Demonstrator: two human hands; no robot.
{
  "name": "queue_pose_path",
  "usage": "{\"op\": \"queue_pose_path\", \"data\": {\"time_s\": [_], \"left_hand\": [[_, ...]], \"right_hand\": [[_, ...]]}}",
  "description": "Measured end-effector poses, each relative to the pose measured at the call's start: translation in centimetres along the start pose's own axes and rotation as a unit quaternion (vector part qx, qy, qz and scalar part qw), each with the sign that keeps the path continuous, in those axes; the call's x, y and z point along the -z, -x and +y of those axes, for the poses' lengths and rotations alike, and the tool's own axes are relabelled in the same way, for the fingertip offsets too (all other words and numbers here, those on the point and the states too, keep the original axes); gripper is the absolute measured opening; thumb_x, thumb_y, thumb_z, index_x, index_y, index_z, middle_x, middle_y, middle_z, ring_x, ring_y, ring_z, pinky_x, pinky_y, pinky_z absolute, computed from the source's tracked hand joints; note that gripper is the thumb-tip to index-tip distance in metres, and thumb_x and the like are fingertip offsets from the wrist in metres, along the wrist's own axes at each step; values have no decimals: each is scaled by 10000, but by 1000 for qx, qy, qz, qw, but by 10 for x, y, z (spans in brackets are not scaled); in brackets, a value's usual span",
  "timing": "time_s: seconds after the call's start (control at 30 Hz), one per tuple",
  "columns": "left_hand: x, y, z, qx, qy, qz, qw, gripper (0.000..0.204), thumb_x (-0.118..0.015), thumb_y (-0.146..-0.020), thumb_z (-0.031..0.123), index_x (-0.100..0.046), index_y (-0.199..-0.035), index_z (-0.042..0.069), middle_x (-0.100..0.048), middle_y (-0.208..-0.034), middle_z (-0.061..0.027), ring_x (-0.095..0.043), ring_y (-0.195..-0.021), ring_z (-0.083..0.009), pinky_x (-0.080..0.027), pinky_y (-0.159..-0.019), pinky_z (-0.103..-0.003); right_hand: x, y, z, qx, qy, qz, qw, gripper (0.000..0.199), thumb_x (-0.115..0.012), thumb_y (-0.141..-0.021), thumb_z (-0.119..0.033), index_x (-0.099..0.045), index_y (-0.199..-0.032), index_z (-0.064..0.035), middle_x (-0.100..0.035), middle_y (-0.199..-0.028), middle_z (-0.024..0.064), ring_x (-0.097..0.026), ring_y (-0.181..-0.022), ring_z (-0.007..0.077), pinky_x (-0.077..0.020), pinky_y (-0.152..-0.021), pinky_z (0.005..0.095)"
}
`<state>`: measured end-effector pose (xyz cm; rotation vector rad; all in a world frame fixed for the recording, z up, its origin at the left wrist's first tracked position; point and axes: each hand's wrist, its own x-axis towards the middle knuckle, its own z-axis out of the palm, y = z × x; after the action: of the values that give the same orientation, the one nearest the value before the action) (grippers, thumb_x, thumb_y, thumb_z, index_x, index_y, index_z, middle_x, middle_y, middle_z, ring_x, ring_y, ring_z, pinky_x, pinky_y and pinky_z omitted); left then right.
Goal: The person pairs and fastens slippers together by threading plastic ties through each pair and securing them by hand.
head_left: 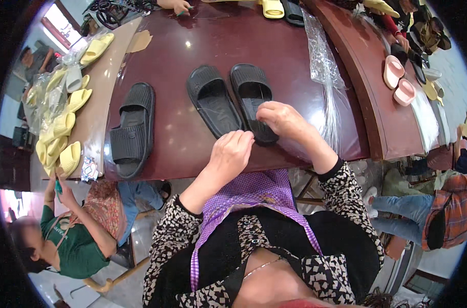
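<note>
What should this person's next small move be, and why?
Perhaps ease the right hand toward the left hand: both are pinched near the heels of the two side-by-side black slippers, and what looks like a fine strand crosses the left one.

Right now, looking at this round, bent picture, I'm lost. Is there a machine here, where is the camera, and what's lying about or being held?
No machine is working here: these are a person's bare hands. The single picture comes from a wide camera worn on the head, looking down, which bends straight edges.

On the dark red table lies a pair of black slippers, with two more black slides to the left and clear strands to the right.

The left hand pinches near the pair's heels; the right hand is over the right slipper. Anything between their fingers is too fine to make out.
</note>
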<state>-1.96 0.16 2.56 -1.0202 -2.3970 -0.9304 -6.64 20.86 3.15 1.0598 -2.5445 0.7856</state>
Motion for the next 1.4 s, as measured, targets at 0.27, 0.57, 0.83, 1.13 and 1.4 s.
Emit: {"op": "queue_pose_path", "data": {"time_s": [0.27, 0.57, 0.83, 1.13, 1.4], "left_hand": [[-26, -27, -3, 10, -14, -35, 999, 74, -571, -816, 89, -531, -835, 30, -597, -769, -132, -603, -727, -307, -485, -642, -390], [-47, -46, -66, 98, -103, -1, 990, 95, -551, -844, 124, -524, -841, 33, -614, -767, -158, -618, -722, -330, -496, -625, -422], [-54, -62, -86, 136, -134, 10, 982, 118, -555, -849, 155, -526, -836, 42, -616, -762, -155, -621, -712, -335, -499, -619, -430], [-46, -51, -96, 95, -164, 46, 981, 100, -580, -831, 142, -548, -846, 48, -570, -827, -151, -577, -769, -338, -478, -665, -428], [-50, -63, -105, 18, -107, 48, 993, 124, -618, -801, 157, -561, -818, 48, -515, -879, -126, -514, -843, -312, -414, -751, -416]], "right_hand": [[-5, -13, 23, -13, 28, -10, 999, 63, -530, -754, -25, -578, -795, -31, -583, -833, 104, -593, -821, 294, -495, -700, 376], [-37, -29, 41, -58, 97, 32, 993, 161, -520, -759, -16, -613, -887, -44, -593, -900, 104, -596, -904, 278, -490, -757, 373], [-14, -35, 39, -125, 27, 175, 976, 164, -540, -819, -79, -628, -938, -9, -629, -932, 159, -614, -888, 318, -500, -736, 374], [-37, -96, 134, -466, 26, 93, 880, 489, -580, -772, -445, -661, -891, 22, -624, -889, 252, -605, -901, 388, -482, -798, 434], [-23, -104, 147, -501, 1, 93, 860, 372, -671, -740, -319, -666, -907, 12, -628, -991, 231, -603, -974, 358, -485, -827, 427]]}}
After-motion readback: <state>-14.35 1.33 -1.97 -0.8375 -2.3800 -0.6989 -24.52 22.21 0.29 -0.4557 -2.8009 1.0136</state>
